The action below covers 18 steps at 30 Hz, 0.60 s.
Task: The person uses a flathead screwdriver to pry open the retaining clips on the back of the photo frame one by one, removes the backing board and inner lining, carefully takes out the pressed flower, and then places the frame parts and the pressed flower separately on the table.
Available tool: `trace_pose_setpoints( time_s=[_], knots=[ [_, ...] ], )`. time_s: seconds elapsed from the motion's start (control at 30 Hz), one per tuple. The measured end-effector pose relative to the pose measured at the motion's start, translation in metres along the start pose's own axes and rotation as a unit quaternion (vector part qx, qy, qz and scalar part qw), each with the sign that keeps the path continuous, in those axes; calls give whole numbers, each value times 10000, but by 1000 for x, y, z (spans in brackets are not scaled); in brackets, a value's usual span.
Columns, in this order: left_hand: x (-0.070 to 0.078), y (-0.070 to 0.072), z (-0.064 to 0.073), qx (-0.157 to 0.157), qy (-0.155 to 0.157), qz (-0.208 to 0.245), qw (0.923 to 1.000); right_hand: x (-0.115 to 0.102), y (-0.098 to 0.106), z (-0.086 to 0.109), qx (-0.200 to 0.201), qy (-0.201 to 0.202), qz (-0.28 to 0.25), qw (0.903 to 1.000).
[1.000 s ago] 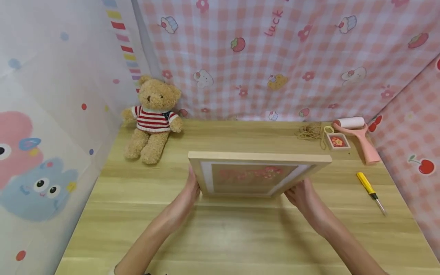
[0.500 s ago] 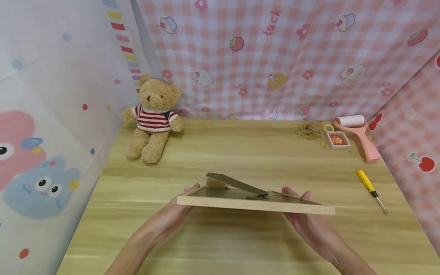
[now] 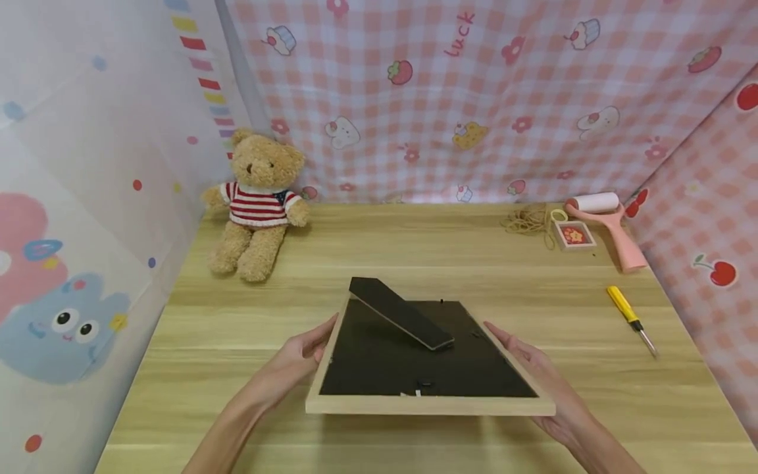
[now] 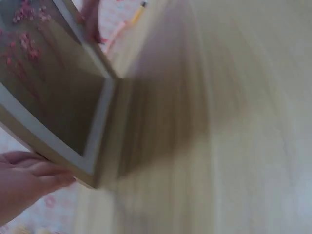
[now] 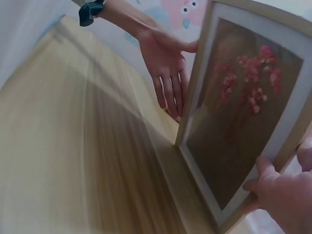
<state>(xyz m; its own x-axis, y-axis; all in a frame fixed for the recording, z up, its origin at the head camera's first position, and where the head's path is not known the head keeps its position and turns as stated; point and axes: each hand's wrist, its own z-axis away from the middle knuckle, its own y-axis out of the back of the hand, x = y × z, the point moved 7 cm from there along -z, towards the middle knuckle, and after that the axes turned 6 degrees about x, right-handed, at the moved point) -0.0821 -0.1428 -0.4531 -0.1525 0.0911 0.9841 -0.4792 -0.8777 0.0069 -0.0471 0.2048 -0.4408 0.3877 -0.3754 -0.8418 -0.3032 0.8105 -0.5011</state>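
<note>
A light wooden picture frame [image 3: 430, 406] is tilted over the table, its black back facing the head camera. A black easel leg [image 3: 397, 311] sticks up from that back. Pink flowers [image 5: 253, 73] show behind its front in both wrist views. My left hand [image 3: 296, 362] touches the left edge; in the right wrist view its fingers are straight and its thumb meets the rim. With fingertips on the white front border, my right hand [image 5: 282, 192] grips the opposite edge; in the head view the frame partly hides this hand [image 3: 553, 388].
A teddy bear [image 3: 260, 204] in a striped top sits at the back left. Back right are twine [image 3: 527, 220], a yellow ring [image 3: 558, 215], a small box with a red pattern [image 3: 573, 236] and a pink lint roller [image 3: 616, 230]. A yellow screwdriver [image 3: 630, 319] lies at the right.
The picture frame has turned from showing its flowered front to the head camera, through nearly edge-on, to showing its black back. Both hands have moved round with it.
</note>
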Motion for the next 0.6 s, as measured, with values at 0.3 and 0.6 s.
trace_pose_setpoints(
  time_s=[0.3,0.6],
  knots=[
    [-30,8,-21,235,-452,-706,9962,8,19,-12,1256,-834,958,9839],
    [-45,0,-33,21,-189,-22,9998,23,29,-26,2118,-978,1011,9671]
  ],
)
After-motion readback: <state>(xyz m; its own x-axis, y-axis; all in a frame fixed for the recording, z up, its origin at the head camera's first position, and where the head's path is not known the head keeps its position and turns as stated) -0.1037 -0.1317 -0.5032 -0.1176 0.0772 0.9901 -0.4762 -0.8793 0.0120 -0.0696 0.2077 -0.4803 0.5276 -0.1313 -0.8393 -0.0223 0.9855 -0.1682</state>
